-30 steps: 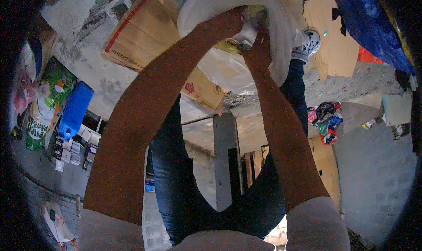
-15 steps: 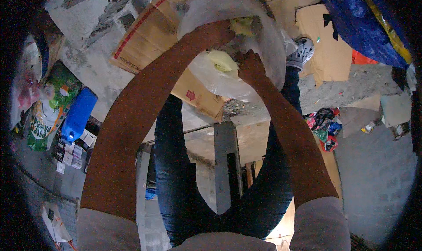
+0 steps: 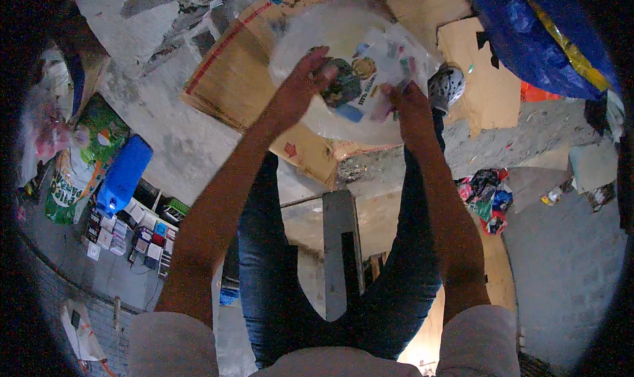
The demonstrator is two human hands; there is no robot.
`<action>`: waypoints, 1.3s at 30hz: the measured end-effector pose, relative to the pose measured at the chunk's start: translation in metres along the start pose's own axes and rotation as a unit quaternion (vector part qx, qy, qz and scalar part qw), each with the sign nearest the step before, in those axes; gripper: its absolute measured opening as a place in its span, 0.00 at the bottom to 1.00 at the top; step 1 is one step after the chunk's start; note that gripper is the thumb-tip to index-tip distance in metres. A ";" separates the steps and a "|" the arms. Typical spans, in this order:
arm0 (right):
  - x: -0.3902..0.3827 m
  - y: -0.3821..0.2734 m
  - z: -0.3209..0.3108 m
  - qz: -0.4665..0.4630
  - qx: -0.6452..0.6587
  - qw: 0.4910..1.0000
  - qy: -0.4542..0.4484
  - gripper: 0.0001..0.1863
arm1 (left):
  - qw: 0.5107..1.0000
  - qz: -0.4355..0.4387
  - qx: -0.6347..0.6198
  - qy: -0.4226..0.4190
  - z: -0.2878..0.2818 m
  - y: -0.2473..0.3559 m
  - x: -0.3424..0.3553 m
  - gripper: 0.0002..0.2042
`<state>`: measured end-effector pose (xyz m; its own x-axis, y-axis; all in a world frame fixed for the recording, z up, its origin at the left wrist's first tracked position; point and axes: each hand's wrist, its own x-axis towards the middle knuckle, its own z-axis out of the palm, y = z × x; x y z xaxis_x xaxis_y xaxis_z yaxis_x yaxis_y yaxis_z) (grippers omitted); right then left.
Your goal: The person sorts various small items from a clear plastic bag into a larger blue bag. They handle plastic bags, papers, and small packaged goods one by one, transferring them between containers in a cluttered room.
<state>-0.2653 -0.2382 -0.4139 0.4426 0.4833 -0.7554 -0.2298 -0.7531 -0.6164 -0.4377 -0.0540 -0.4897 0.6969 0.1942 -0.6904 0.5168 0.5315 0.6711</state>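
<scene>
A printed plastic packet (image 3: 343, 86) with dark, white and coloured patches lies spread between my hands. Beneath and around it is a large translucent plastic bag (image 3: 300, 30), at the top middle of the head view. My left hand (image 3: 302, 89) has its fingers closed at the packet's left edge. At its right edge, the fingers of my right hand (image 3: 411, 109) are bent in and pinch it, slightly blurred. Whatever else the translucent bag holds is hidden under the packet.
Flattened cardboard (image 3: 228, 60) lies under the bag; another piece (image 3: 485, 79) is at right, beside my patterned clog (image 3: 447, 85). A blue tarp (image 3: 538, 33) covers the upper right. Crumpled colourful wrappers (image 3: 489, 198) lie at right. A blue container (image 3: 124, 172) and small boxes (image 3: 109, 231) stand at left.
My left hand has drawn back to the left, out of the bag's mouth. The right hand has shifted slightly right. The printed packet now shows where pale yellow-green pieces were visible.
</scene>
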 end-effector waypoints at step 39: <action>-0.089 -0.092 0.020 0.079 0.420 0.903 -0.050 0.23 | 0.877 -0.037 -0.466 -0.112 0.015 0.089 -0.113 0.42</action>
<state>-0.3010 -0.2030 -0.2942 0.2756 0.4694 -0.8389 -0.8779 -0.2325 -0.4186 -0.4623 -0.0409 -0.3478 0.8120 0.0190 -0.5833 0.0069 0.9991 0.0422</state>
